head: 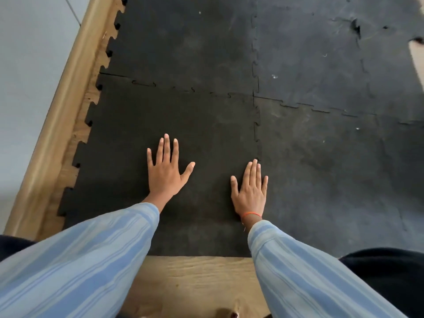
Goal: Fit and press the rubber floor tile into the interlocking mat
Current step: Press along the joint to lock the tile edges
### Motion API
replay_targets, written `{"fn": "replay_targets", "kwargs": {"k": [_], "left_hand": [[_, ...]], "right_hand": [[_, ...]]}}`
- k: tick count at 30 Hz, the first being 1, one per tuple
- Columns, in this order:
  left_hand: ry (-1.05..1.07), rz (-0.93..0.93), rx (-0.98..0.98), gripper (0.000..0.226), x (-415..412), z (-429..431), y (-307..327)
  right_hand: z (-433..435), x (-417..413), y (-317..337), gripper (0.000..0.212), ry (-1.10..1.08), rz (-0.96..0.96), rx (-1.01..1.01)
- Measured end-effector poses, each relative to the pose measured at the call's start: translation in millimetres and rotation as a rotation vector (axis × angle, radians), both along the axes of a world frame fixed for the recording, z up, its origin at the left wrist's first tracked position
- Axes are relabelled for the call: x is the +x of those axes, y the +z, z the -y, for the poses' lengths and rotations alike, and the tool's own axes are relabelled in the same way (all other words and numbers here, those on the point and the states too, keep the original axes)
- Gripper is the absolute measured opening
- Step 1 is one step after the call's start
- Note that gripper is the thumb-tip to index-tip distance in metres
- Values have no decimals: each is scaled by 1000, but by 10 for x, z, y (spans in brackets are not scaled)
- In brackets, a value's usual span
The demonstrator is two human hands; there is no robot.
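I press both palms flat on the rubber floor tile (142, 125), my left hand (166, 173) near its middle and my right hand (251, 191) beside the toothed seam (257, 134), likely to seat the tabs there. The fingers (166, 145) of both hands lie spread and extended, gripping nothing. The tile sits at the near left of the interlocking mat (332, 65), along the wooden skirting (57, 115). I count four tiles meeting at one corner and two striped sleeves (80, 260).
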State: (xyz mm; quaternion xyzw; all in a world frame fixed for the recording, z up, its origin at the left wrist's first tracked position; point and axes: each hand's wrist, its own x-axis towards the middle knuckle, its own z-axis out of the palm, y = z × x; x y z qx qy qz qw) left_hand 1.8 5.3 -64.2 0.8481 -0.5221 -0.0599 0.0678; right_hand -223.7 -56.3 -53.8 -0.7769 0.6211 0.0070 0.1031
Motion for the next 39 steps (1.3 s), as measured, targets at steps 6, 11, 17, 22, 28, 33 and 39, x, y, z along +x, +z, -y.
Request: {"fn": "replay_targets", "kwargs": {"k": [6, 11, 17, 22, 28, 33, 39], "left_hand": [[20, -13, 14, 83, -8, 21, 19], [32, -45, 47, 81, -25, 17, 96], [157, -81, 31, 72, -534, -415, 140], [152, -91, 51, 71, -645, -467, 161], [157, -78, 63, 72, -642, -477, 132], [157, -65, 60, 71, -643, -476, 130], [162, -61, 77, 72, -641, -465, 114]], "right_hand": [[6, 17, 12, 72, -25, -10, -5], [-92, -72, 33, 65, -10, -9, 37], [-658, -266, 79, 63, -93, -48, 2], [-659, -277, 71, 70, -103, -13, 18], [-675, -261, 45, 75, -100, -46, 22], [-683, -244, 59, 75, -107, -34, 19], [-675, -244, 72, 76, -105, -12, -39]]}}
